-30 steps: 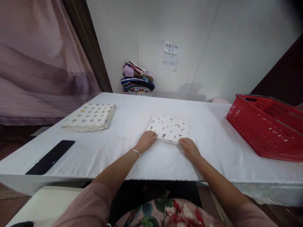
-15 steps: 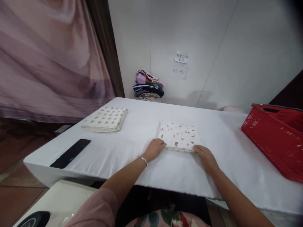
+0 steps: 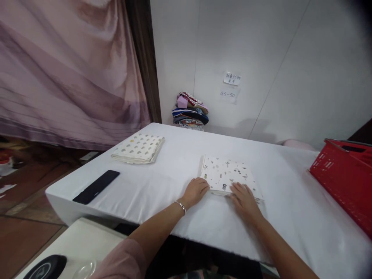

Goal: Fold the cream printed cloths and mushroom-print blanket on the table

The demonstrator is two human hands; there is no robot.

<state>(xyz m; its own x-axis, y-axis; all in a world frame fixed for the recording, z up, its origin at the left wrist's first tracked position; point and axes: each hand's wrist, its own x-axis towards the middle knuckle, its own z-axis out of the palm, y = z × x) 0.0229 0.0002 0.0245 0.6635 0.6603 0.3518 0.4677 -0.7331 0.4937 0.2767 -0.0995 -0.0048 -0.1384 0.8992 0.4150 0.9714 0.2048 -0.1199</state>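
Note:
A folded white cloth point(image 3: 221, 169) with small scattered prints lies on the white-covered table in front of me. My left hand point(image 3: 197, 191) is closed at its near left corner, fingers bent over the edge; the thumb is hardly visible. Flat on the near edge, right of the middle, rests my right hand point(image 3: 244, 200), fingers stretched out and slightly apart. The cloth's near right corner sticks out beyond this hand, with its layers a little uneven. Further left on the table is a second folded cloth point(image 3: 141, 148), white with rows of grey motifs and one yellow one.
A black phone point(image 3: 97, 186) lies near the left edge of the table point(image 3: 174, 145). On the right stands a red plastic basket point(image 3: 340, 174). Behind the table, a pile of folded fabrics point(image 3: 190, 112) is against the wall. A pink curtain point(image 3: 72, 69) hangs at left.
My right hand has moved from the cloth's near right corner leftward onto its top, and its fingers have flattened. My left hand stays at the left corner. The view has shifted slightly.

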